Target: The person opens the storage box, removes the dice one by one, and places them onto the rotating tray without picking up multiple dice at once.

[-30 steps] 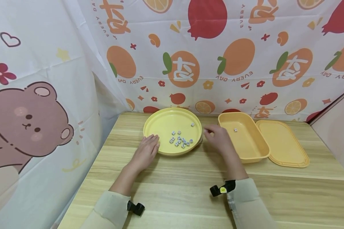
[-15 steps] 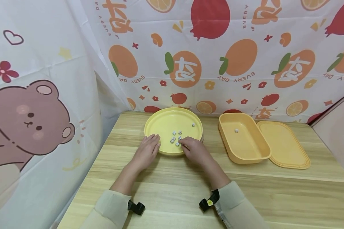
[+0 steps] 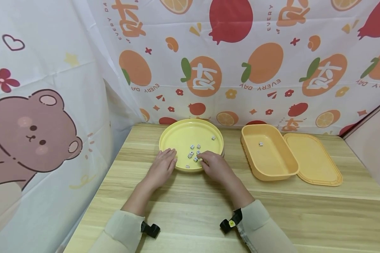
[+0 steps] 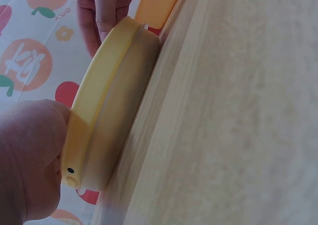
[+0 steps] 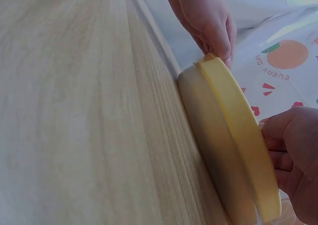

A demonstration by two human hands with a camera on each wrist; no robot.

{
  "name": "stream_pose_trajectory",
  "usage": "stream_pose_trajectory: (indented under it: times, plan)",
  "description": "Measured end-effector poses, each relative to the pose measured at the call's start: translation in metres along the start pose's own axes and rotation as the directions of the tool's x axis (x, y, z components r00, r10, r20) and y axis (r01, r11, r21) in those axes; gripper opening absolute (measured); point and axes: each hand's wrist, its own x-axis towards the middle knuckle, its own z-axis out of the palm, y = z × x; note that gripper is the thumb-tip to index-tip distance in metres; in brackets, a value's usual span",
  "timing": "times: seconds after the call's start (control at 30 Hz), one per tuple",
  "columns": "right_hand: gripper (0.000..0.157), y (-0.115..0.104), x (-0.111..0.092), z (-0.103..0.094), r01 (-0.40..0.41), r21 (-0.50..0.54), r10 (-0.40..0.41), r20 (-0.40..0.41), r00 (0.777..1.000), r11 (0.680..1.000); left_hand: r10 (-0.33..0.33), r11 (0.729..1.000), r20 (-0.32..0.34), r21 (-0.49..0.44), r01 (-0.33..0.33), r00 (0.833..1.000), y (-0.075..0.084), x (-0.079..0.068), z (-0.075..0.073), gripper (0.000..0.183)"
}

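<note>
Several small white dice (image 3: 192,147) with dark pips lie in a shallow round yellow tray (image 3: 180,130). My left hand (image 3: 162,166) rests on the tray's left rim, its fingers extended together over the edge. Over the front right of the tray, my right hand (image 3: 216,166) reaches in with curled fingers, thumb and forefinger down among the dice. It covers the dice beneath it, and I cannot tell whether one is between the fingertips. In the right wrist view, the right hand (image 5: 298,155) bends over the rim of the tray (image 5: 238,120).
An orange-yellow rectangular box (image 3: 273,158) with a single die (image 3: 261,144) inside stands right of the tray. Its flat lid (image 3: 313,158) lies beside it on the wooden table (image 3: 190,211). A fruit-print cloth (image 3: 234,70) hangs behind.
My right hand has moved left from beside the tray to over the dice, then stayed there. One blurred die now shows near the tray's front edge. The left hand keeps its place.
</note>
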Motion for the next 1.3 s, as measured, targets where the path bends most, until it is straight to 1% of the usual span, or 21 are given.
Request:
stream_pose_trajectory:
  times: [0.13,0.2,0.3,0.4,0.47,0.6,0.7,0.8,0.87,0.97,1.03,1.13,1.23,1.3]
  plan:
    - [0.026,0.0,0.0,-0.001,0.002,0.004,-0.002,0.002,1.0,1.0,0.003,1.0,-0.001,0.0,-0.003,1.0,0.0,0.0,0.0,0.046]
    - [0.026,0.001,0.0,-0.003,-0.012,0.023,0.012,0.0,1.0,1.0,0.005,1.0,-0.004,0.001,-0.005,1.0,0.0,0.0,0.0,0.046]
    - [0.026,0.004,-0.001,-0.007,-0.06,0.053,0.061,-0.008,0.998,0.997,0.002,1.0,-0.004,0.006,-0.002,1.0,-0.001,-0.001,0.001,0.046]
    - [0.027,0.011,-0.003,-0.015,-0.117,0.081,0.121,-0.043,0.992,0.99,0.004,1.0,-0.001,0.009,-0.004,1.0,-0.001,-0.001,0.002,0.045]
    - [0.027,0.017,-0.006,-0.025,-0.144,0.087,0.151,-0.078,0.985,0.986,0.006,1.0,0.005,0.007,-0.006,1.0,-0.001,-0.001,0.003,0.045]
    - [0.028,0.035,-0.008,-0.05,-0.159,0.079,0.169,-0.142,0.975,0.984,0.005,1.0,0.009,-0.003,-0.005,1.0,0.0,0.0,0.003,0.046]
    - [0.027,0.05,-0.008,-0.074,-0.165,0.065,0.173,-0.165,0.971,0.984,0.0,1.0,0.005,-0.009,0.0,1.0,0.0,-0.001,0.002,0.046]
    - [0.026,0.068,-0.006,-0.1,-0.194,0.049,0.199,-0.162,0.967,0.98,0.0,1.0,0.0,-0.013,0.0,1.0,0.0,-0.001,0.0,0.045]
    - [0.026,0.081,-0.005,-0.116,-0.228,0.038,0.231,-0.136,0.963,0.973,0.001,1.0,0.001,-0.014,-0.001,1.0,0.0,-0.001,-0.001,0.046]
    - [0.03,0.104,-0.002,-0.134,-0.288,-0.026,0.286,-0.074,0.955,0.957,-0.001,1.0,0.005,-0.009,0.001,1.0,0.0,-0.001,-0.002,0.046]
    - [0.032,0.119,-0.001,-0.142,-0.319,-0.076,0.319,-0.019,0.948,0.945,0.0,1.0,0.001,-0.008,0.0,1.0,-0.001,0.0,-0.002,0.046]
    - [0.034,0.138,-0.001,-0.148,-0.334,-0.144,0.347,0.077,0.935,0.932,0.0,1.0,-0.005,-0.008,0.0,1.0,-0.002,0.001,-0.003,0.046]
    - [0.037,0.152,-0.002,-0.149,-0.365,-0.186,0.397,0.176,0.901,0.912,0.002,1.0,-0.007,-0.007,-0.002,1.0,-0.002,0.001,-0.002,0.046]
    - [0.04,0.157,-0.002,-0.148,-0.392,-0.214,0.437,0.24,0.867,0.895,0.002,1.0,-0.006,-0.005,-0.002,1.0,-0.003,0.001,-0.002,0.046]
